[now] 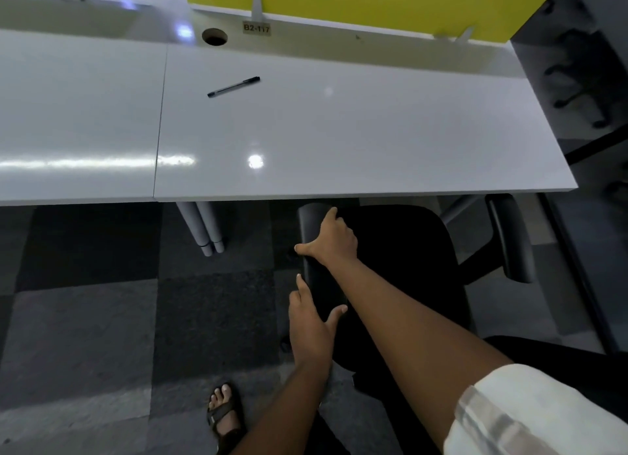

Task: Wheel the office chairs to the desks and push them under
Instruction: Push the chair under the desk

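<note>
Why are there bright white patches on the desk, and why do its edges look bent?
Head view: the patches are ceiling-light glare on the glossy desk top, brightest near its front edge; the wide-angle lens bows the straight edges; the black chair seat below sits in deep shadow, detail lost.

chair (401, 250) front tucked out of sight under the desk (339, 131) | its base hidden below the seat | chairs past the desk's right end (574, 67) just dark blurs

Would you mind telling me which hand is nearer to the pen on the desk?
Right. The right hand grips the chair's armrest just below the desk edge, closest to the pen; the left hand sits lower on that armrest, farther away.
</note>
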Action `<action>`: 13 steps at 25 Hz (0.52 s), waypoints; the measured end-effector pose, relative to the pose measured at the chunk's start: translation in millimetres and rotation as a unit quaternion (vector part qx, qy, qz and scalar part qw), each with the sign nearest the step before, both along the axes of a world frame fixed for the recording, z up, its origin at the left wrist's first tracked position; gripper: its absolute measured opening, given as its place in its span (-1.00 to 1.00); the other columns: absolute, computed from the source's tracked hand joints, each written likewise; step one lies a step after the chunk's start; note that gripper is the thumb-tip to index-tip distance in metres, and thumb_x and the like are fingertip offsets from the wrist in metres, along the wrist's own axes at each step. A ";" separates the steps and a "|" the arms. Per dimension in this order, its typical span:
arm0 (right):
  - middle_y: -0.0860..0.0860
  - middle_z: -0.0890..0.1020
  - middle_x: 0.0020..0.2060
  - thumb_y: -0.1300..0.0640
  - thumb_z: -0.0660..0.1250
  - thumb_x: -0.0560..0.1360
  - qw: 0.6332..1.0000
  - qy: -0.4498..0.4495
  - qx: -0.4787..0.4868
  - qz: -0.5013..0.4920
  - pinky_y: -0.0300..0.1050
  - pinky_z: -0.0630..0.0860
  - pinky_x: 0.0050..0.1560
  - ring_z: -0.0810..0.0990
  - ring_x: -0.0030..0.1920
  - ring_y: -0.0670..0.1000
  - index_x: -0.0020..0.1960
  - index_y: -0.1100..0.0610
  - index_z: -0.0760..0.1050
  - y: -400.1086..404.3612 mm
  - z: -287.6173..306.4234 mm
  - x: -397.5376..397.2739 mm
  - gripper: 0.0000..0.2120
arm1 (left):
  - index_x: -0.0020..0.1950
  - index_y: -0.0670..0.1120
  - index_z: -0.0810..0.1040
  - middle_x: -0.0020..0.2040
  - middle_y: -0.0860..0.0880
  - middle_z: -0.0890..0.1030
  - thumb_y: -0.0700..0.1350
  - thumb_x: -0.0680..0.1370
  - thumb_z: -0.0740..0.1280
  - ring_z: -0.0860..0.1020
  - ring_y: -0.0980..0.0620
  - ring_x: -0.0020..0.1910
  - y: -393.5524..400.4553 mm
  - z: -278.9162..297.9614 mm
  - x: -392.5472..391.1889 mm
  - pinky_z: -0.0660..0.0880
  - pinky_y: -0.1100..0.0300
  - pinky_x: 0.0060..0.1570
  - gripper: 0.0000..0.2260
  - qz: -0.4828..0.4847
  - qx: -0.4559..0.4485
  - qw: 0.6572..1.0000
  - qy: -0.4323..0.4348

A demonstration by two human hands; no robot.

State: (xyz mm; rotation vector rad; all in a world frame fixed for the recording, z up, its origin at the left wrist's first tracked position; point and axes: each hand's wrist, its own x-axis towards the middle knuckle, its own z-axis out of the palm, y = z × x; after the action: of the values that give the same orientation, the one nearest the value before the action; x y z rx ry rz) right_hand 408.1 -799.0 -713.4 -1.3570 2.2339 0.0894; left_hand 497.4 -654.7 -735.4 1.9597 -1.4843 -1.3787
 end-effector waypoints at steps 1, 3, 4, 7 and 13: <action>0.25 0.34 0.48 -0.30 0.58 0.29 1.000 0.002 0.002 0.014 0.12 0.46 0.29 0.44 0.41 0.27 0.63 0.26 -0.09 -1.4 -0.2 -0.1 0.27 | 0.67 -0.02 -0.11 0.41 -0.02 0.33 0.16 0.51 0.46 0.37 0.03 0.36 2.3 0.1 -2.5 0.43 0.24 0.13 -0.04 0.005 -0.006 1.000 -0.004; 0.25 0.31 0.50 -0.31 0.56 0.30 0.997 0.011 0.006 0.070 0.12 0.47 0.27 0.44 0.40 0.27 0.63 0.25 -0.10 -2.1 0.0 3.4 0.27 | 0.67 -0.03 -0.16 0.41 -0.01 0.31 0.19 0.51 0.44 0.36 0.02 0.35 7.2 0.1 -7.2 0.49 0.18 0.12 -0.02 -0.007 -0.011 1.000 -0.020; 0.25 0.29 0.51 -0.31 0.55 0.30 0.994 0.014 0.008 0.107 0.13 0.48 0.26 0.44 0.40 0.28 0.64 0.25 -0.11 -1.9 -0.2 7.3 0.26 | 0.66 -0.04 -0.19 0.44 -0.01 0.30 0.19 0.50 0.44 0.36 0.00 0.37 10.0 1.3 -9.3 0.52 0.11 0.14 0.00 -0.016 -0.009 0.999 -0.030; 0.23 0.23 0.56 -0.27 0.56 0.32 0.992 0.010 0.011 0.127 0.13 0.47 0.25 0.42 0.42 0.27 0.64 0.23 -0.13 -3.0 0.1 16.4 0.25 | 0.65 -0.05 -0.25 0.53 -0.05 0.28 0.13 0.53 0.44 0.38 -0.04 0.41 12.4 7.2 -10.0 0.54 0.02 0.17 0.00 -0.028 0.008 0.999 -0.033; 0.19 0.45 0.42 -0.36 0.57 0.25 1.000 -0.001 -0.009 0.006 0.10 0.50 0.25 0.48 0.39 0.24 0.61 0.26 0.09 -1.7 0.2 4.4 0.22 | 0.67 -0.08 -0.05 0.42 -0.14 0.39 -0.02 0.53 0.49 0.46 -0.11 0.32 -13.2 -3.8 21.9 0.49 0.02 0.23 -0.09 -0.090 -0.003 0.995 0.033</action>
State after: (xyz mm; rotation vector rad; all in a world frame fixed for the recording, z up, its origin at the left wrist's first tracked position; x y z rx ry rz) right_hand 412.5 -800.6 -713.1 -1.3799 2.2294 0.0731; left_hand 519.4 -667.8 -739.2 1.7946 -1.6648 -1.4948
